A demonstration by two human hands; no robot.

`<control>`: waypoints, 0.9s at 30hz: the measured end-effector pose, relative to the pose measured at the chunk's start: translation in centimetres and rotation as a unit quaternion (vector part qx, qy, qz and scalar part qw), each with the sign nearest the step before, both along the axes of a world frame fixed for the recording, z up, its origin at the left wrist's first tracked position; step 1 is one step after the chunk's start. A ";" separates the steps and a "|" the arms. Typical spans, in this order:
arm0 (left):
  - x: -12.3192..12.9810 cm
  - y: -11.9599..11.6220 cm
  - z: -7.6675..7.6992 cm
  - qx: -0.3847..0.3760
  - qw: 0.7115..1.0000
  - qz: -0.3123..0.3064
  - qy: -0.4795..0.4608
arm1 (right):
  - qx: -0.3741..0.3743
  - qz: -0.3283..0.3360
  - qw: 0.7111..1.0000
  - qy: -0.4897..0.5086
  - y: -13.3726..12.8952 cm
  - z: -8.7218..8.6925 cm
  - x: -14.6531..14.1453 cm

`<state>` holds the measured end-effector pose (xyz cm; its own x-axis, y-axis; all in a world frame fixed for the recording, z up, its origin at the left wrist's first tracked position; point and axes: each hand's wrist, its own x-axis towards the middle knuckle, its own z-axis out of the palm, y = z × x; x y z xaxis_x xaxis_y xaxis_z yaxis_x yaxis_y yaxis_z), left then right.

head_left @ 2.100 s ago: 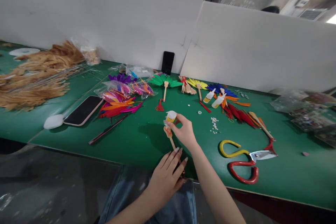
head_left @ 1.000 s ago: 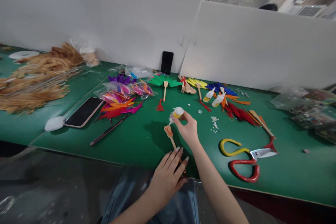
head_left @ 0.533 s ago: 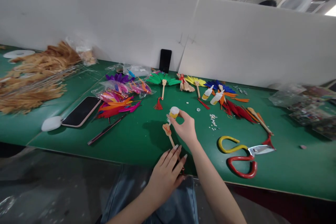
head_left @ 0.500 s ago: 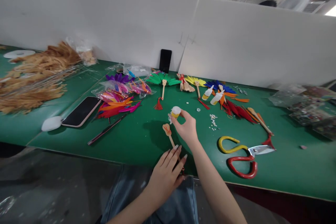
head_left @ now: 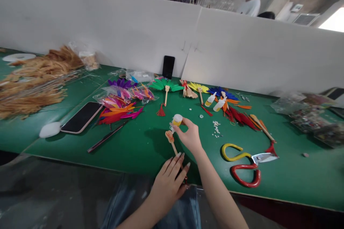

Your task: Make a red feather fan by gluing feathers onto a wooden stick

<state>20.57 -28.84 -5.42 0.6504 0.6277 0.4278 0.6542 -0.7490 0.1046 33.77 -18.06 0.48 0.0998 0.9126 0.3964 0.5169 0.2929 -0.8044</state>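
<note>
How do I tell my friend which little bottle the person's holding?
On the green table, find the left hand resting on a wooden stick. At the stick's wide end, the right hand pinches a small white bottle with a yellow label. Unlike the two similar bottles on the table, it's held up, nozzle pointing down.

Craft workshop (feathers [head_left: 116, 114], scissors [head_left: 256, 159])

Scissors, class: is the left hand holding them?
No: the scissors lie on the table, while the left hand rests over the stick.

White bottle [head_left: 177, 117], yellow label [head_left: 176, 123]
</note>
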 end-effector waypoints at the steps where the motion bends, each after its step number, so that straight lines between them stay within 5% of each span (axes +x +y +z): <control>1: 0.0 0.0 0.0 0.002 1.000 0.001 0.000 | 0.007 -0.017 1.000 -0.001 0.0 0.0 0.0; 7: 0.0 0.0 -0.4 0.003 1.000 0.009 -0.001 | -0.008 0.032 0.999 0.012 0.1 -0.3 0.1; 12: 0.0 0.0 -0.4 0.013 1.000 0.007 -0.005 | 0.016 -0.019 0.999 -0.020 0.0 -0.3 0.1; 16: 0.0 0.0 -0.5 0.015 1.000 0.004 -0.006 | 0.008 0.021 0.999 -0.023 -0.2 0.0 0.0; 22: 0.0 0.0 -0.4 0.005 1.000 0.004 -0.004 | 0.029 -0.044 0.999 -0.001 -0.7 0.4 0.4; 27: -0.1 0.0 -0.4 0.004 1.000 0.007 -0.003 | 0.005 0.029 1.000 -0.005 -0.8 -0.1 0.0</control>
